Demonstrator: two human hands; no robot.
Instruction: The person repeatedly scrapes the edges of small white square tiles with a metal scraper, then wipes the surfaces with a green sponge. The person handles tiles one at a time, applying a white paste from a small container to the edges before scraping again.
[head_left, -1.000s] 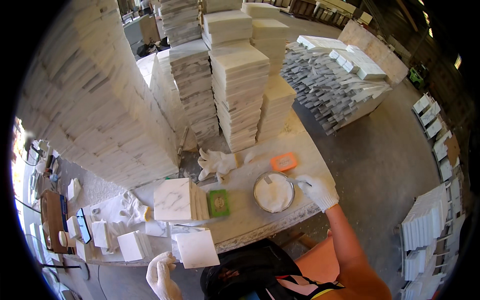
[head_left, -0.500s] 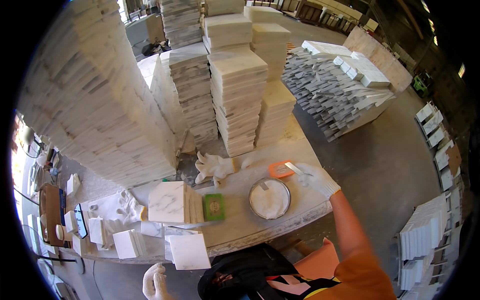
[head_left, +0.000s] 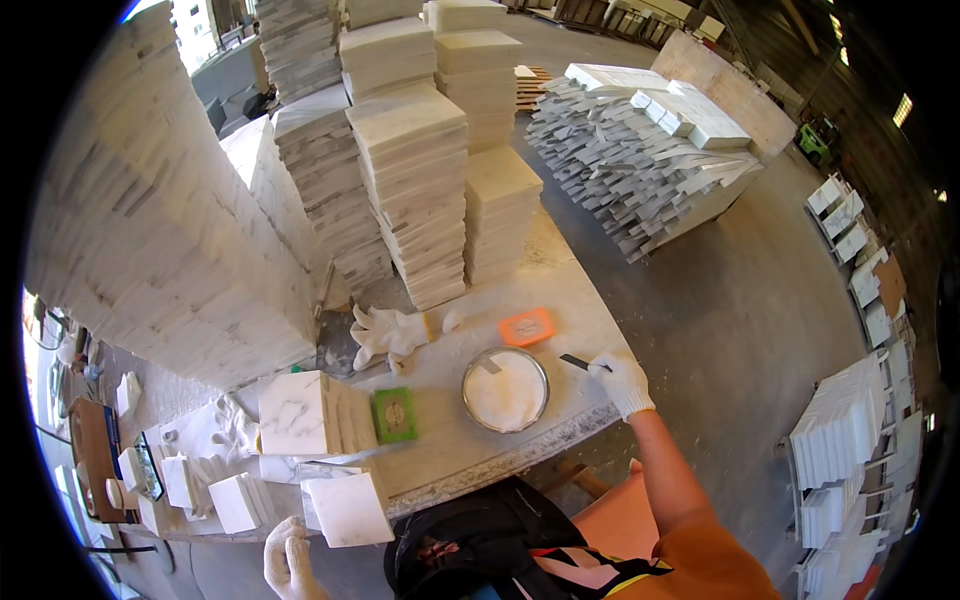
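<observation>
My right hand (head_left: 620, 385), in a white knit glove, is closed around a small flat metal blade (head_left: 574, 361) over the right part of the stone tabletop. The blade points left, toward a round metal tin (head_left: 547, 398) filled with white material. A small grey piece (head_left: 490, 366) rests in the tin. Behind it lies an orange box (head_left: 526, 327). My left hand (head_left: 287, 560), gloved too, is curled closed below the table's near edge; whether anything is inside it is hidden. Beside it, a white marble tile (head_left: 349, 508) overhangs that edge.
A block of marble tiles (head_left: 292, 414) stands beside a green box (head_left: 395, 416). Loose white gloves (head_left: 383, 336) lie behind. Tall tile stacks (head_left: 415, 190) rise at the table's back and left. Small tiles (head_left: 236, 503) and a phone (head_left: 149, 472) are at the left end.
My right hand has drawn the blade nearer and lower, away from the orange box. The view has shifted, so the table's things appear farther left. My left hand remains closed.
</observation>
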